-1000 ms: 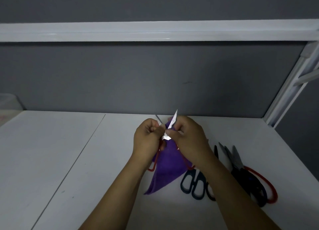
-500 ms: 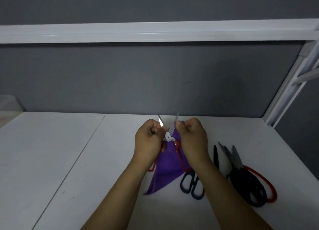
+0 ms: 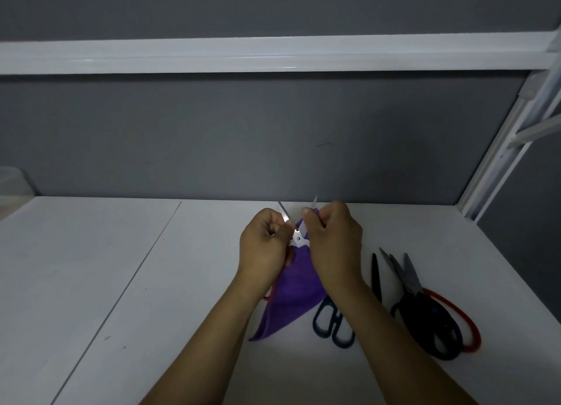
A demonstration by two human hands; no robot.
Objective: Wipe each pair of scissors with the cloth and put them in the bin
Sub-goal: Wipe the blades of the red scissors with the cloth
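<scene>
Above the middle of the white table (image 3: 121,268) I hold a red-handled pair of scissors (image 3: 299,237) with its blades spread apart and pointing away from me. My left hand (image 3: 265,249) grips the left blade side. My right hand (image 3: 334,243) pinches the purple cloth (image 3: 291,301) round the right blade; the cloth hangs down between my wrists. A red handle loop peeks out under my left wrist. To the right lie a dark blue-handled pair (image 3: 334,319), a black-handled pair (image 3: 425,313) and a red-handled pair (image 3: 455,316) on the table.
A grey wall stands behind the table, with a white shelf rail (image 3: 273,54) above. A white upright frame (image 3: 501,149) rises at the right back corner. A pale translucent container (image 3: 12,181) shows at the far left edge.
The scissor blades, together a second ago, have been spread apart. My right hand with the cloth has slid up along the right blade toward its tip.
</scene>
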